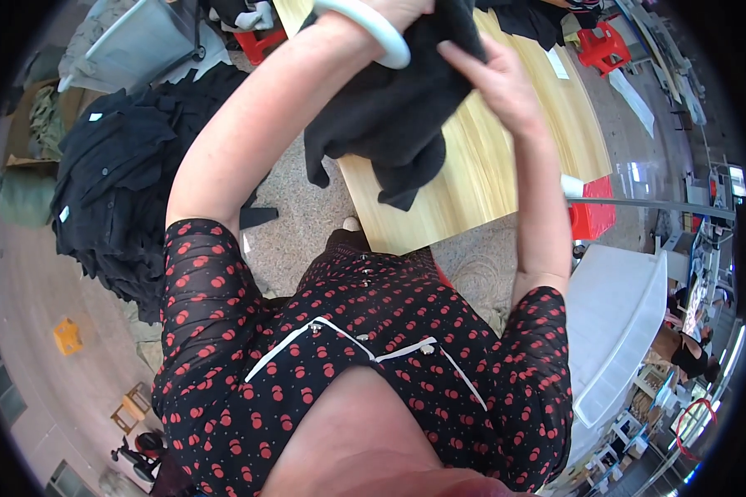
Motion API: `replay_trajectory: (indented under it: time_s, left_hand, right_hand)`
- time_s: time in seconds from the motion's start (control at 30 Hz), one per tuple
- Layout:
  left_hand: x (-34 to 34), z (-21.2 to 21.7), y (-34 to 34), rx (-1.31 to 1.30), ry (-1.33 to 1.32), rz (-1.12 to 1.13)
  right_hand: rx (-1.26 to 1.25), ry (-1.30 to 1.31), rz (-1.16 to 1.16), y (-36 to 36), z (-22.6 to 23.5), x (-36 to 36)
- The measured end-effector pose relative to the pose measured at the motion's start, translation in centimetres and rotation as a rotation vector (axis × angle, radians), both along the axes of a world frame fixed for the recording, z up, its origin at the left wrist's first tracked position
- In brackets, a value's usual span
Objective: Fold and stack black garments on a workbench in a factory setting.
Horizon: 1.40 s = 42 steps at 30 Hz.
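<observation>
A black garment (pixel 389 108) hangs in front of me, its lower folds over the near left corner of the wooden-topped table (pixel 481 174). My left hand (pixel 402 8), with a pale bangle (pixel 373 31) at the wrist, is closed on the garment's upper part; its fingertips are partly hidden at the picture's top edge. On the garment's right side is my right hand (pixel 501 79). Its thumb stretches across the cloth and stands apart from the other fingers, with slight blur.
To the left lies a large heap of black garments (pixel 124 182), near a grey-white bin (pixel 141 41). Red stools (pixel 603 45) stand beyond the table. At right are a red container (pixel 593 211) and a big white tub (pixel 609 331). A yellow stool (pixel 68 336) sits far left.
</observation>
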<state>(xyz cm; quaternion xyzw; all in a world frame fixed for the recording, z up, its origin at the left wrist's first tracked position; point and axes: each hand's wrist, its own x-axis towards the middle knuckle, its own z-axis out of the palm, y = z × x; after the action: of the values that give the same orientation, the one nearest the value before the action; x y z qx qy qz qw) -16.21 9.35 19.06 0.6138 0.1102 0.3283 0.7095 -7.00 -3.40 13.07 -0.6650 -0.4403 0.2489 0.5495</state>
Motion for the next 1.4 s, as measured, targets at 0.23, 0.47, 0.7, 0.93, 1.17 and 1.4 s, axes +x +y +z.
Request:
replay_trajectory:
  time_s: [0.23,0.47,0.7,0.93,1.17,1.4]
  left_hand:
    - [0.4,1.3,0.0,-0.272,-0.232,0.088]
    - [2.7,-5.5,-0.1,-0.297,-0.057,0.295]
    - [4.3,-4.9,-2.4,-0.301,-0.078,0.15]
    - [4.6,-4.8,4.5,-0.089,-0.116,0.492]
    - [-1.7,-7.3,5.2,1.34,0.177,0.545]
    - [-3.1,-4.2,2.5,1.329,0.362,0.453]
  right_hand:
    - [0.056,-0.251,-0.148,1.6,8.1,5.1]
    - [0.233,-0.47,-0.334,1.8,-0.7,-1.3]
    - [0.065,-0.593,-0.638,3.0,-3.8,-1.2]
    - [-0.068,-0.442,-0.577,0.5,-12.3,-0.6]
    - [0.051,0.375,-0.09,-2.9,-7.0,3.0]
    - [-0.146,0.249,0.199,-1.2,-0.5,6.7]
